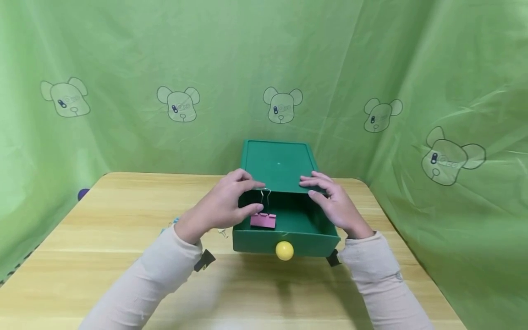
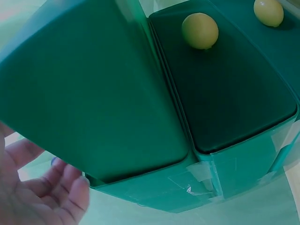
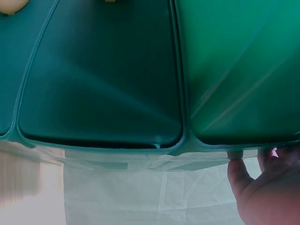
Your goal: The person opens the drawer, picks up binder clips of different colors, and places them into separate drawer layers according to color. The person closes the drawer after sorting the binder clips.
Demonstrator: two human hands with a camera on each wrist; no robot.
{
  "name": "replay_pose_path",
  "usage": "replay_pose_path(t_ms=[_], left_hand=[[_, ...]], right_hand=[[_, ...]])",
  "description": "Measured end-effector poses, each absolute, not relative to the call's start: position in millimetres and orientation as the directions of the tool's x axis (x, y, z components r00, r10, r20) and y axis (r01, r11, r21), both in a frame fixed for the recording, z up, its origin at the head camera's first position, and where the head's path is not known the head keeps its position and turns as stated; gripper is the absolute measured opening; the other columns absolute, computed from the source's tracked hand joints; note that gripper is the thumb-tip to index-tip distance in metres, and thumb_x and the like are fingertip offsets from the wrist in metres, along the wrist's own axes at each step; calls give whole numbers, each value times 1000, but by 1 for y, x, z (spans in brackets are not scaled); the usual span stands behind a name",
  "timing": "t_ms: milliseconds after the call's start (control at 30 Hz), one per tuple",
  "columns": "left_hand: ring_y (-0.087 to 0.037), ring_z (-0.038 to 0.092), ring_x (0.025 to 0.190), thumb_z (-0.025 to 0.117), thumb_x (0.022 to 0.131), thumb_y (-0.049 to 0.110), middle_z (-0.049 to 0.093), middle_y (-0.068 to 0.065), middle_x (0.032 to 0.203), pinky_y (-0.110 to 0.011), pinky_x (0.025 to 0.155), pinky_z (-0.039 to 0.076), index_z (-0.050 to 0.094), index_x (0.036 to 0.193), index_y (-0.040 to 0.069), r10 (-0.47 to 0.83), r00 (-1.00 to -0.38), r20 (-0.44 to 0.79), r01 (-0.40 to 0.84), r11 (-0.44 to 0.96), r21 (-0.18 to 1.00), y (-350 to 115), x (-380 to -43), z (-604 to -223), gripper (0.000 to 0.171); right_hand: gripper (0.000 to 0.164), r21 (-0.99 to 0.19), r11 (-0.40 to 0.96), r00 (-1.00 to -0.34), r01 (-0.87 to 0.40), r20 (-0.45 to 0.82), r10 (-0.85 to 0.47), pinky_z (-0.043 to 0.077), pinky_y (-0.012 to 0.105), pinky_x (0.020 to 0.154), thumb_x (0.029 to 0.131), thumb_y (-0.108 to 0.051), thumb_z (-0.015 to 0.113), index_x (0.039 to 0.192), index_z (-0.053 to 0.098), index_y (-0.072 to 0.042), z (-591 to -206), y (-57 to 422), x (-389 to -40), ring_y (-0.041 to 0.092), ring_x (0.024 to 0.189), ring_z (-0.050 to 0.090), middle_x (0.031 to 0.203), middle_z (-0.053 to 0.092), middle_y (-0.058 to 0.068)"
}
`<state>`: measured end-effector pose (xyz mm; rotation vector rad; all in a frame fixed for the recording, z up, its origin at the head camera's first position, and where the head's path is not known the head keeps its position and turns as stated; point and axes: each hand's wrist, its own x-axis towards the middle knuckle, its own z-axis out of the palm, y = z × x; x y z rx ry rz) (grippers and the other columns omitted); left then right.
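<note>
Pink binder clip [image 1: 263, 222]: near the centre of the head view, inside the left part of the pulled-out drawer [image 1: 288, 244], body low and wire handles pointing up.
Left hand [image 1: 222, 199]: at centre, thumb and forefinger pinching the clip; in its wrist view the other fingers curl loosely beside the drawer at lower left.
Right hand [image 1: 338, 206]: right of centre, holding nothing, fingers loosely spread and resting at the right front edge of the cabinet top [image 1: 280, 162].
Drawer front: green, with a round yellow knob [image 1: 284, 251] at lower centre.
Lower drawers: closed, stacked beneath the open one; the left wrist view shows two more yellow knobs along its top edge.
Other clips: blue ones [image 1: 176, 220] and a pale one [image 1: 223, 233] on the wooden table [image 1: 123, 211], left of the cabinet.
Sleeves [image 1: 144, 270]: light-coloured, entering from the bottom.
Backdrop: green curtain [image 1: 231, 46] with bear-head outlines across the upper half.
</note>
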<state>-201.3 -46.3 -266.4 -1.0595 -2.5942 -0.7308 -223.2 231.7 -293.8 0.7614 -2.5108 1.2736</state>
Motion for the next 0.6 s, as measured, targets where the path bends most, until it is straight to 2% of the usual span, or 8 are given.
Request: replay_pose_path(t_ms=[233,400,600], left_hand=[[-21,35,109,66,82,36,42,-8,123,-34,87,39,56,125,16,597,-747,292,664,674,322,-43,-203,-266,49],[-22,34,108,67,82,36,43,-9,123,-34,87,37,63,117,16,615,-735,284,678,668,308,-44,-204,-266,41],[-20,36,108,68,81,32,45,-5,118,-35,89,39,67,106,15,609,-731,308,682,640,354,-47,-203,-265,31]], right_hand=[[25,-688,479,-838,-544,419,-349,19,60,101,92,-10,49,115,60,-5,-295,231,-224,25,133,23,130,50,10],[26,-688,486,-841,-539,414,-348,19,60,100,93,-11,49,115,60,-6,-295,231,-224,24,133,23,130,50,9],[26,-690,489,-844,-534,410,-344,21,61,99,93,-11,49,116,60,-6,-294,233,-223,24,133,23,131,49,9]])
